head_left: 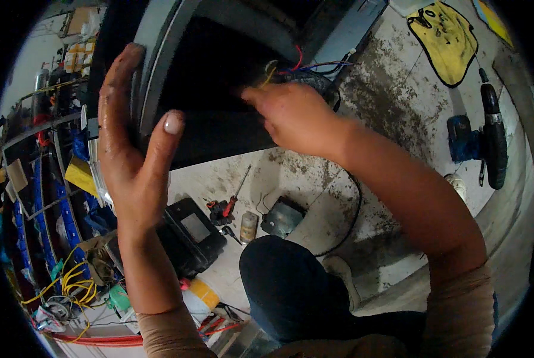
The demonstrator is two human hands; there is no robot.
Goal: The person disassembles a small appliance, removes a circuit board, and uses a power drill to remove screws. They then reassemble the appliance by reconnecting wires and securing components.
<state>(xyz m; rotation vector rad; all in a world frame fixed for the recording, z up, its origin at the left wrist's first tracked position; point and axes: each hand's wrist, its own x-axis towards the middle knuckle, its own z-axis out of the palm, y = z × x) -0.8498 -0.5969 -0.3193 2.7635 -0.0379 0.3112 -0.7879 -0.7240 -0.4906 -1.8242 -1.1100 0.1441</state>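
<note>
At the upper left, my left hand (pixel 129 143) lies against the grey edge strip (pixel 159 77) of a large dark cabinet-like housing (pixel 219 128). Its fingers are stretched out and the thumb stands apart. My right hand (pixel 291 110) reaches over the housing's dark opening with fingers curled together. Its fingertips are slightly blurred, and whatever they pinch is hidden. Just beyond the knuckles, a bundle of thin wires (pixel 323 64), blue, red and yellow, comes out at the housing's right side. A red wire (pixel 299 58) loops upward there.
A red-handled screwdriver (pixel 231 203), a small can (pixel 249 227), a metal box (pixel 283 218) and a black case (pixel 194 234) lie on the dirty floor (pixel 219 173). A drill (pixel 492 136) and yellow cloth (pixel 444 45) lie right. Shelves with blue bins (pixel 40 203) stand left.
</note>
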